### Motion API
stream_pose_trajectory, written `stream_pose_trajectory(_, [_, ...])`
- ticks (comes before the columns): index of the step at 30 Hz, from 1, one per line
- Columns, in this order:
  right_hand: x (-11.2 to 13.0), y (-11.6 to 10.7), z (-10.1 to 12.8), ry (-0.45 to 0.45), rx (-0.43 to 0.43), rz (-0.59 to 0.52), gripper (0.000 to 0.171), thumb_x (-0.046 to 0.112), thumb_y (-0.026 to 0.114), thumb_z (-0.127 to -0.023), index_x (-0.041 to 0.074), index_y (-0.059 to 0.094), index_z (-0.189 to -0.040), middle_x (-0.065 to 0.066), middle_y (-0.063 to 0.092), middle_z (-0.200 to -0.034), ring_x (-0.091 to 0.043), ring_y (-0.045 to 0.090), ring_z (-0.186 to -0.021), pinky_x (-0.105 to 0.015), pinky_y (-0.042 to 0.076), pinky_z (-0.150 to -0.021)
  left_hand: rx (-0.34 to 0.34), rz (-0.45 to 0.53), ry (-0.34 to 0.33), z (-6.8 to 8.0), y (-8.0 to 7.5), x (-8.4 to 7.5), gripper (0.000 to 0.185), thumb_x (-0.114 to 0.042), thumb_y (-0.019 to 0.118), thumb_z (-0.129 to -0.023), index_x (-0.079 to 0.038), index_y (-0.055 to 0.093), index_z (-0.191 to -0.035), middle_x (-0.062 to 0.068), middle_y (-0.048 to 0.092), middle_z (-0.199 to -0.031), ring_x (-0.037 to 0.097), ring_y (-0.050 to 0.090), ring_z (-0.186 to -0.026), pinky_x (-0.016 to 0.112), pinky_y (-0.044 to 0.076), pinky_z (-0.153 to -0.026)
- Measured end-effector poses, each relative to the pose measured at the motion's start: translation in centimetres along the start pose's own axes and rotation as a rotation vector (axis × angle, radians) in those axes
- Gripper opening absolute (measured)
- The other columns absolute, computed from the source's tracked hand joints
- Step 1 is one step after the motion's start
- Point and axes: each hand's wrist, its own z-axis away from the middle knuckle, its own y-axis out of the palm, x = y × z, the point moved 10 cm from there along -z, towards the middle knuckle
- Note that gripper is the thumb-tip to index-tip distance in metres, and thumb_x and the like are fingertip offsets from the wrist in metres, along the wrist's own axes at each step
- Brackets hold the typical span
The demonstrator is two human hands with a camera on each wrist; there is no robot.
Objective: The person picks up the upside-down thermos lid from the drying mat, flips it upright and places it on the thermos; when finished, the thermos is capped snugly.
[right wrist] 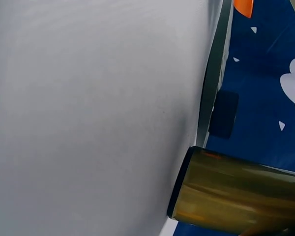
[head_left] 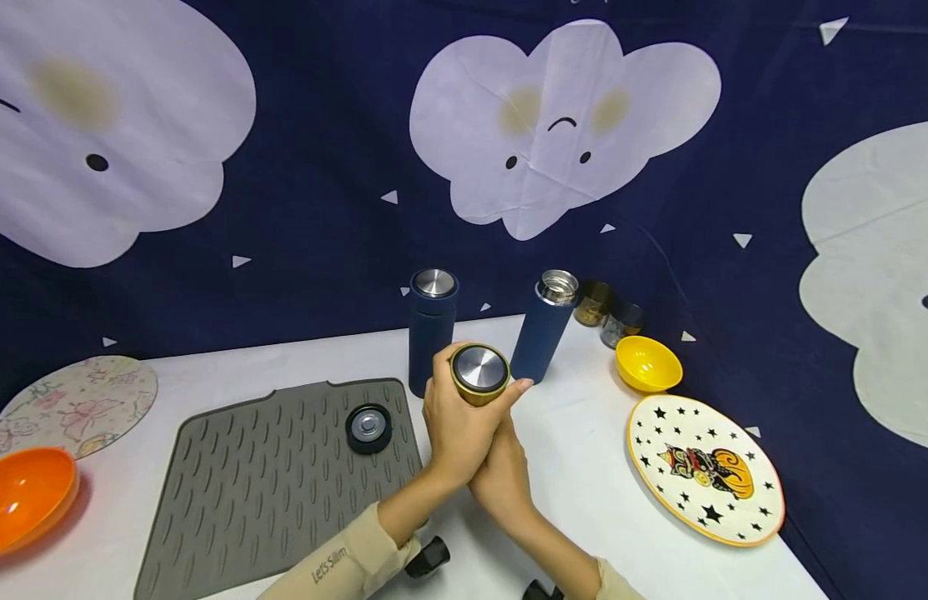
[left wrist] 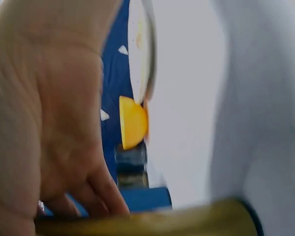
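Gold flask (head_left: 479, 375), brushed steel lid on top, upright above the white table (head_left: 584, 467), left hand (head_left: 456, 425) and right hand (head_left: 501, 475) grasping it.

The head view is bright and evenly lit from above, with soft shadows on the desk (head_left: 584, 467) and a curve at its edges. Both wrist views are blurred: the left hand (left wrist: 49, 123) fills its view out of focus, the gold flask (right wrist: 241, 194) smears.
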Motion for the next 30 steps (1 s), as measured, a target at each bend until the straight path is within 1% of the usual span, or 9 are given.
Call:
stream_pose_trajectory(3, [0.1, -0.1, 0.2, -0.027, -0.018, 0.025, 0.063, 0.007, 0.072, -0.080, -0.008, 0.044, -0.135, -0.025, 0.065, -0.116, -0.041, 0.066, -0.101, -0.057, 0.054, -0.079, -0.041, -0.042, -0.017, 0.3, 0.0, -0.1, 0.081, -0.050, 0.090, -0.065, -0.018, 0.051, -0.128, -0.003, 0.066, -0.115, 0.024, 0.060, -0.106, 0.044, 0.045, -0.086])
stream_pose_trajectory(6, [0.1, -0.1, 0.2, -0.008, -0.010, 0.026, 0.058, 0.006, 0.070, -0.080, -0.006, 0.047, -0.132, -0.024, 0.065, -0.116, -0.041, 0.066, -0.101, -0.057, 0.053, -0.078, 0.037, -0.009, -0.024, 0.1, 0.1, 0.0, 0.081, -0.047, 0.090, -0.067, -0.017, 0.048, -0.130, 0.000, 0.065, -0.117, 0.023, 0.060, -0.106, 0.043, 0.046, -0.088])
stream_pose_trajectory(9, [-0.2, 0.2, 0.0, 0.056, 0.018, -0.004, 0.054, 0.010, 0.072, -0.081, 0.001, 0.049, -0.129, -0.018, 0.066, -0.114, -0.038, 0.066, -0.105, -0.057, 0.053, -0.083, 0.241, 0.092, -0.039, -0.8, 0.4, 0.2, 0.078, -0.034, 0.090, -0.069, -0.016, 0.047, -0.131, 0.003, 0.062, -0.120, 0.021, 0.061, -0.107, 0.041, 0.050, -0.090])
stream_pose_trajectory(15, [0.1, 0.5, -0.1, 0.066, 0.036, -0.048, 0.061, 0.032, 0.080, -0.083, 0.008, 0.045, -0.128, -0.010, 0.062, -0.117, -0.030, 0.065, -0.109, -0.052, 0.053, -0.087, 0.824, 0.345, -0.051, -2.8, 2.6, 0.3, 0.086, -0.008, 0.087, -0.071, -0.014, 0.043, -0.144, 0.010, 0.056, -0.136, 0.024, 0.059, -0.118, 0.037, 0.050, -0.099])
stream_pose_trajectory(17, [0.1, 0.5, -0.2, 0.059, 0.030, -0.059, 0.065, 0.034, 0.080, -0.083, 0.009, 0.044, -0.130, -0.010, 0.062, -0.120, -0.029, 0.065, -0.109, -0.051, 0.053, -0.086, 0.938, 0.432, -0.026, -3.0, 3.6, 0.3, 0.087, -0.002, 0.085, -0.071, -0.010, 0.042, -0.146, 0.014, 0.058, -0.135, 0.024, 0.060, -0.118, 0.035, 0.050, -0.100])
stream_pose_trajectory(18, [0.1, 0.6, -0.1, 0.059, 0.033, -0.066, 0.065, 0.034, 0.080, -0.083, 0.009, 0.043, -0.130, -0.011, 0.062, -0.120, -0.030, 0.065, -0.110, -0.051, 0.053, -0.087, 0.961, 0.462, -0.018, -3.1, 3.9, 0.3, 0.084, -0.001, 0.085, -0.071, -0.006, 0.044, -0.144, 0.017, 0.060, -0.133, 0.024, 0.061, -0.117, 0.035, 0.051, -0.100])
stream_pose_trajectory(21, [0.1, 0.7, 0.0, 0.057, 0.046, -0.077, 0.061, 0.034, 0.080, -0.084, 0.009, 0.044, -0.126, -0.012, 0.063, -0.121, -0.031, 0.064, -0.111, -0.053, 0.053, -0.088, 0.916, 0.476, 0.003, -3.0, 4.0, 0.5, 0.069, 0.001, 0.083, -0.071, 0.000, 0.053, -0.133, 0.021, 0.065, -0.122, 0.023, 0.065, -0.108, 0.034, 0.052, -0.097])
stream_pose_trajectory(24, [0.1, 0.7, 0.1, 0.058, 0.053, -0.072, 0.062, 0.033, 0.080, -0.083, 0.009, 0.044, -0.128, -0.012, 0.063, -0.122, -0.032, 0.064, -0.113, -0.054, 0.052, -0.088, 0.739, 0.426, 0.016, -3.0, 3.1, 0.7, 0.056, 0.000, 0.083, -0.071, -0.001, 0.059, -0.122, 0.016, 0.067, -0.114, 0.021, 0.066, -0.101, 0.034, 0.053, -0.092])
stream_pose_trajectory(30, [-0.3, 0.6, -0.1, 0.104, 0.052, -0.064, 0.064, 0.017, 0.077, -0.077, 0.007, 0.046, -0.131, -0.011, 0.066, -0.115, -0.033, 0.064, -0.110, -0.055, 0.052, -0.090, 0.374, 0.222, 0.077, -2.4, 1.4, -0.1, 0.061, -0.014, 0.089, -0.068, -0.008, 0.057, -0.120, 0.005, 0.068, -0.111, 0.018, 0.067, -0.099, 0.033, 0.056, -0.086])
